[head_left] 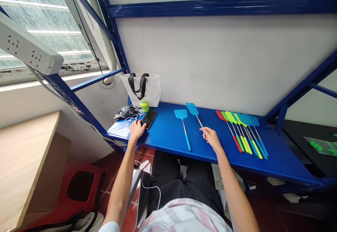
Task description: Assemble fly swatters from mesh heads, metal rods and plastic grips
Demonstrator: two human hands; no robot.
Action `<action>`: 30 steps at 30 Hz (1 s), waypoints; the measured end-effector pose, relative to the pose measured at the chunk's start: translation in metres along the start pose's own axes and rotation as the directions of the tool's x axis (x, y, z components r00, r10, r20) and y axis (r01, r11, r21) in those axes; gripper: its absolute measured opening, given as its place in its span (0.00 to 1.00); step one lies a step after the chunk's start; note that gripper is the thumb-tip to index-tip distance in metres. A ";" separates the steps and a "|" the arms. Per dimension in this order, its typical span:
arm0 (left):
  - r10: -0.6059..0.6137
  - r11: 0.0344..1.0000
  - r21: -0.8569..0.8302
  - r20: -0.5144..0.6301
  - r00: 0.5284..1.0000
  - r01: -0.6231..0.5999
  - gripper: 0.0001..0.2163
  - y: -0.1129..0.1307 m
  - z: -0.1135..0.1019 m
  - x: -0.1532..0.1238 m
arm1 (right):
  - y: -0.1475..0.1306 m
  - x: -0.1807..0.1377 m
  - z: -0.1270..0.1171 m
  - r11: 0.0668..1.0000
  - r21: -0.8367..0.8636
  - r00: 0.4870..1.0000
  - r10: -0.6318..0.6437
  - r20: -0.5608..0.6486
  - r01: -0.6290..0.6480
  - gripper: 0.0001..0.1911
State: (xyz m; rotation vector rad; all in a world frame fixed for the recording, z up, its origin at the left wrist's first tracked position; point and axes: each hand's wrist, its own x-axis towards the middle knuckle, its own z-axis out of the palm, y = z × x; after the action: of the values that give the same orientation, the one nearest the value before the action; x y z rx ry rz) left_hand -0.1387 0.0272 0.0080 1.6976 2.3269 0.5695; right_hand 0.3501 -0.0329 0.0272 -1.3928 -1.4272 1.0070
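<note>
My right hand point(211, 138) is closed around a blue fly swatter point(192, 109), whose head points away toward the wall. Its grip is hidden in my fingers. A second blue fly swatter point(180, 114) lies on the blue table point(168, 137) to the left of that hand. My left hand point(137, 130) rests on the table with its fingers loosely spread, the fingertips at the edge of a black phone point(148, 120). To the right lies a fanned row of several fly swatters point(243, 132) in red, green, yellow and blue, handles toward me.
Behind the phone are scissors point(134, 117), a black plastic bag point(125, 112), a green-yellow tub point(144, 106) and a white tote bag point(154, 90). Blue metal posts frame the table. A power strip point(28, 47) hangs at left above a red stool point(79, 190).
</note>
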 end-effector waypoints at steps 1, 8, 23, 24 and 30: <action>-0.004 1.000 -0.005 -0.010 1.000 0.004 0.29 0.001 0.000 0.000 | 0.001 0.000 0.000 1.000 -0.005 1.000 -0.008 0.003 0.008 0.43; -0.032 0.998 -0.051 -0.013 0.999 0.031 0.27 0.002 0.001 -0.002 | 0.000 -0.001 0.001 0.999 -0.025 0.999 -0.038 0.007 0.038 0.45; -0.011 0.994 -0.108 -0.027 1.000 0.008 0.24 -0.010 -0.001 0.011 | 0.001 0.000 0.000 0.999 -0.015 0.999 -0.030 0.009 0.031 0.44; -0.010 0.994 -0.107 -0.026 1.000 0.007 0.24 -0.010 -0.001 0.011 | 0.000 -0.001 0.000 0.999 -0.016 0.999 -0.030 0.010 0.031 0.44; -0.006 0.996 -0.088 -0.003 1.000 0.006 0.26 -0.009 -0.001 0.008 | -0.004 -0.004 0.000 0.999 -0.035 0.999 -0.033 0.010 0.034 0.44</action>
State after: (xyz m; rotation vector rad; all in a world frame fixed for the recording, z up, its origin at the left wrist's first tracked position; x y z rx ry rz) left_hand -0.1497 0.0318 0.0053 1.6508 2.2729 0.6636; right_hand 0.3485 -0.0368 0.0312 -1.3864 -1.4766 0.9724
